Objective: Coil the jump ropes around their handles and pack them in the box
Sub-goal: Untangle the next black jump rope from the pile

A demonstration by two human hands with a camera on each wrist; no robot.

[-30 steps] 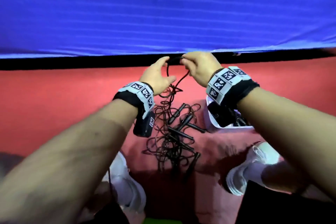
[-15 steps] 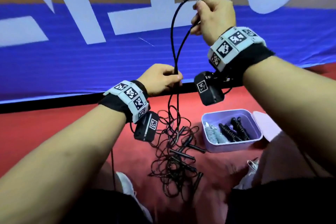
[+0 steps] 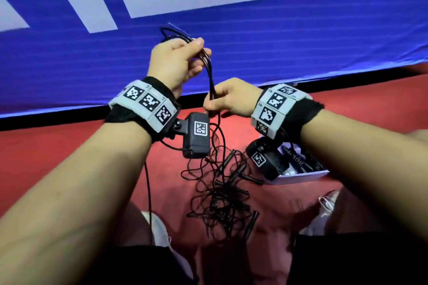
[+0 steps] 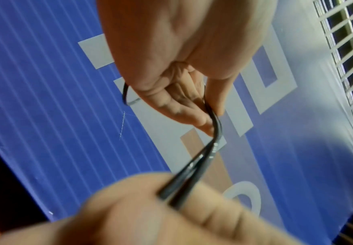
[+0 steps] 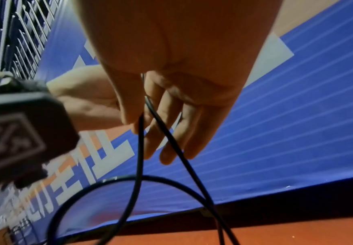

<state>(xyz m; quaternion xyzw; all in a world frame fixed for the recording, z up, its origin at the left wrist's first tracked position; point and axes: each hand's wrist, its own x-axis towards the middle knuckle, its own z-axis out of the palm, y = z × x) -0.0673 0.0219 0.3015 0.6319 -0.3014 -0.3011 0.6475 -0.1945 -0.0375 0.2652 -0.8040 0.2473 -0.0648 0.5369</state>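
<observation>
Rope (image 3: 211, 81) doubled, pinched between both hands above floor.

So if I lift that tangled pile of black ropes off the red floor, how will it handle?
Probably floppy: the rope droops in loose curves between the left hand and right hand. The pile looks knotted, so it would likely come up as one clump, the handles dangling. Seemingly light, given the thin cord.

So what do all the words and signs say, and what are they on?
Big white and orange letters on the blue banner: cropped and tilted, cannot be read.
Black-and-white square code tags on the grey wrist bands and black wrist cameras: patterns, not words; tiny marks beside them are too small.
Thin black jump rope, lilac plastic box: no text visible.
</observation>
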